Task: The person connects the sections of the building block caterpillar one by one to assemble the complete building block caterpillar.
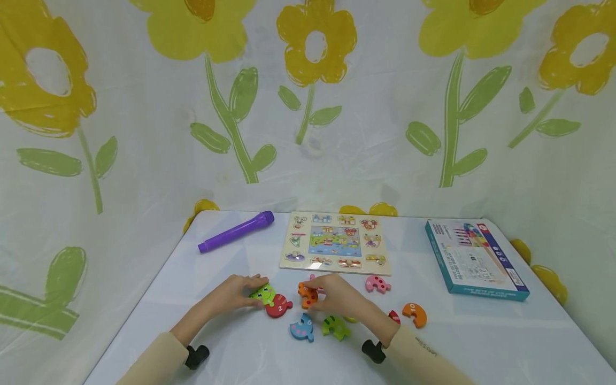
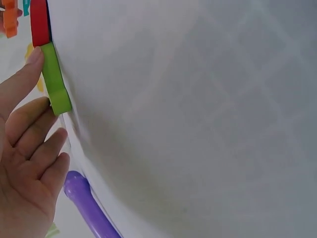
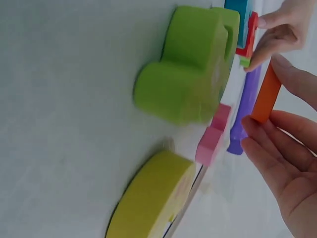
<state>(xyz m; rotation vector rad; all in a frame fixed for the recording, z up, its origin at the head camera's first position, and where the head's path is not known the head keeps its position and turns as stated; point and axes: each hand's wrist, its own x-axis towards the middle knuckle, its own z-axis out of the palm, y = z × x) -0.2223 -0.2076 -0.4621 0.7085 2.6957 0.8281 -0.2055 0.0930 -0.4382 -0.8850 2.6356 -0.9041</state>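
Observation:
My left hand (image 1: 237,293) grips a green puzzle piece with a smiling face (image 1: 262,293) between thumb and fingers. Joined to it is a red piece marked 2 (image 1: 277,307); both lie on the table. In the left wrist view the thumb touches the green piece's edge (image 2: 55,79). My right hand (image 1: 337,294) pinches an orange spotted piece (image 1: 308,295), seen edge-on in the right wrist view (image 3: 267,94). Just in front of it are a blue spotted piece (image 1: 302,328) and a green striped piece (image 1: 336,328). A pink piece behind the right hand is partly hidden.
Another pink piece (image 1: 377,284) and an orange curved piece (image 1: 415,315) lie to the right; a red one (image 1: 394,316) is partly covered by the right arm. Behind stand a purple toy microphone (image 1: 237,231), a wooden picture board (image 1: 335,243) and a teal-edged box (image 1: 476,259).

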